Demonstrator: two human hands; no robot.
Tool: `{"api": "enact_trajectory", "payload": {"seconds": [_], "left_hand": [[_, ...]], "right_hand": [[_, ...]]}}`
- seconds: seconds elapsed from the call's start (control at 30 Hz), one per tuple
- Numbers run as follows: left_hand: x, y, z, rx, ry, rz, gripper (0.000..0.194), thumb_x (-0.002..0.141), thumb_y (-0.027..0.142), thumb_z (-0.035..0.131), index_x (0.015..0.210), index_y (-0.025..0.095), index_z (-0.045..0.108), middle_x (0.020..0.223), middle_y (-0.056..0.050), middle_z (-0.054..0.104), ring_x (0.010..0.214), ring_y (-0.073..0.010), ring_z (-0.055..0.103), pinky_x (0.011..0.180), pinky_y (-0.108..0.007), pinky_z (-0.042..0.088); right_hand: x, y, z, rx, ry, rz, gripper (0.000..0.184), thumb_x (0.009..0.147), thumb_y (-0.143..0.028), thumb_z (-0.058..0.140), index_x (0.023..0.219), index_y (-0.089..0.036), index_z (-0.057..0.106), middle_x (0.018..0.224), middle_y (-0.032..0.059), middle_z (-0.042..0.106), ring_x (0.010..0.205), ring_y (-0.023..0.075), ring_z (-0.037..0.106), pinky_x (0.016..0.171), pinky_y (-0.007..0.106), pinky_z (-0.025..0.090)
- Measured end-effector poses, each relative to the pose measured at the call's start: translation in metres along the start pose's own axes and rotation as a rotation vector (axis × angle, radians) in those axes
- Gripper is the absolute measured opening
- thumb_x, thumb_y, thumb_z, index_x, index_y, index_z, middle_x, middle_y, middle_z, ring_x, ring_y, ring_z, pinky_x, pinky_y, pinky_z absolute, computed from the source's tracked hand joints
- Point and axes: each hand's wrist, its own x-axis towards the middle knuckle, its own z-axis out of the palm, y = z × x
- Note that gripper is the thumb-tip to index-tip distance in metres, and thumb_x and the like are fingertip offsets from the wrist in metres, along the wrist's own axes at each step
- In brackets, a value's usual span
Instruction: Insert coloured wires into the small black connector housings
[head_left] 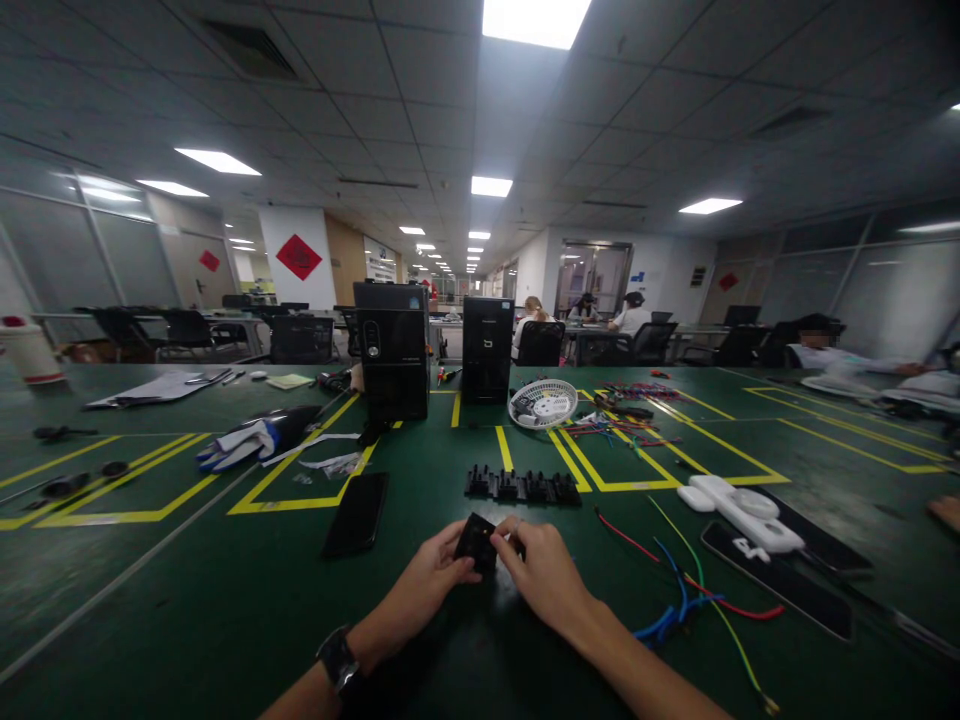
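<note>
Between my hands, just above the green table, is a small black block-shaped part (477,541) with a tiny brassy spot on its face. My left hand (435,568) grips its left side between fingers and thumb; that wrist wears a dark watch. With fingers bent together, my right hand (536,562) pinches at the block's right edge; anything small between those fingertips is hidden. Beyond my hands lies a row of similar black parts (523,485). To the right, loose red, blue and yellow-green wires (682,585) spread over the table.
Two black computer towers (395,350) stand at the back, beside a white plastic basket (543,404). A black phone (356,514) lies left of my hands. Right are a white device (742,513) and dark slabs. Coloured wire bundles (637,410) lie farther back. People sit at distant desks.
</note>
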Motion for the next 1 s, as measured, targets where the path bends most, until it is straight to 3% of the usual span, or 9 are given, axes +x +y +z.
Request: {"api": "enact_trajectory", "payload": {"seconds": [0.27, 0.4, 0.53, 0.6, 0.67, 0.77, 0.9, 1.0], "left_hand": [[-0.004, -0.005, 0.004, 0.301, 0.045, 0.076, 0.056, 0.088, 0.034, 0.049, 0.139, 0.022, 0.034, 0.123, -0.009, 0.057, 0.087, -0.0177, 0.059, 0.08, -0.033, 0.048], [-0.006, -0.007, 0.008, 0.394, 0.063, 0.101, 0.058, 0.089, 0.036, 0.045, 0.143, 0.024, 0.026, 0.134, -0.01, 0.049, 0.086, -0.0168, 0.058, 0.079, -0.03, 0.047], [-0.007, -0.008, 0.015, 0.498, 0.129, 0.097, 0.06, 0.09, 0.034, 0.042, 0.145, 0.024, 0.022, 0.126, -0.01, 0.056, 0.079, -0.0171, 0.059, 0.078, -0.032, 0.046], [-0.006, -0.01, 0.017, 0.535, 0.166, 0.083, 0.059, 0.089, 0.033, 0.042, 0.145, 0.022, 0.025, 0.12, -0.01, 0.06, 0.084, -0.0199, 0.06, 0.081, -0.033, 0.045], [-0.005, -0.01, 0.016, 0.55, 0.18, 0.102, 0.057, 0.088, 0.032, 0.045, 0.143, 0.021, 0.031, 0.125, -0.011, 0.058, 0.102, -0.0237, 0.058, 0.093, -0.035, 0.04], [-0.005, -0.006, 0.009, 0.591, 0.156, 0.199, 0.051, 0.087, 0.031, 0.048, 0.138, 0.025, 0.04, 0.138, -0.007, 0.048, 0.128, -0.0241, 0.041, 0.108, -0.036, 0.026], [-0.006, 0.011, -0.004, 0.654, 0.117, 0.321, 0.05, 0.086, 0.039, 0.051, 0.134, 0.026, 0.045, 0.137, -0.008, 0.047, 0.128, -0.025, 0.039, 0.11, -0.037, 0.023], [-0.006, 0.022, -0.004, 0.59, 0.099, 0.39, 0.056, 0.083, 0.054, 0.048, 0.13, 0.023, 0.048, 0.132, -0.011, 0.049, 0.123, -0.028, 0.043, 0.105, -0.037, 0.03]], "right_hand": [[0.004, 0.001, -0.006, 0.18, -0.059, 0.069, 0.028, 0.088, -0.034, 0.05, 0.07, -0.016, 0.062, 0.053, -0.0016, 0.058, 0.051, 0.0117, 0.052, 0.052, 0.021, 0.034], [0.007, 0.002, -0.004, 0.32, -0.077, 0.14, 0.029, 0.084, -0.031, 0.053, 0.059, -0.017, 0.055, 0.045, -0.0048, 0.051, 0.044, 0.0094, 0.045, 0.05, 0.02, 0.033], [0.01, 0.003, -0.001, 0.371, -0.02, 0.247, 0.026, 0.078, -0.028, 0.058, 0.057, -0.017, 0.049, 0.047, -0.006, 0.045, 0.043, 0.0077, 0.039, 0.044, 0.02, 0.026], [0.011, 0.003, -0.001, 0.348, 0.011, 0.262, 0.026, 0.076, -0.027, 0.059, 0.055, -0.017, 0.048, 0.047, -0.0063, 0.043, 0.045, 0.0075, 0.037, 0.045, 0.02, 0.025], [0.011, 0.004, -0.001, 0.328, 0.014, 0.265, 0.026, 0.074, -0.025, 0.061, 0.053, -0.017, 0.048, 0.047, -0.006, 0.044, 0.046, 0.0077, 0.038, 0.046, 0.02, 0.025], [0.009, 0.006, 0.0, 0.442, -0.07, 0.264, 0.026, 0.073, -0.028, 0.062, 0.055, -0.016, 0.049, 0.047, -0.0058, 0.046, 0.046, 0.0077, 0.04, 0.046, 0.02, 0.026], [0.007, 0.006, -0.002, 0.747, -0.287, 0.216, 0.034, 0.077, -0.047, 0.061, 0.068, -0.016, 0.051, 0.05, -0.0066, 0.047, 0.042, 0.0055, 0.036, 0.043, 0.018, 0.024], [0.007, 0.005, -0.003, 0.882, -0.316, 0.181, 0.042, 0.077, -0.057, 0.06, 0.071, -0.016, 0.052, 0.051, -0.0065, 0.047, 0.039, 0.0047, 0.033, 0.04, 0.018, 0.021]]}}
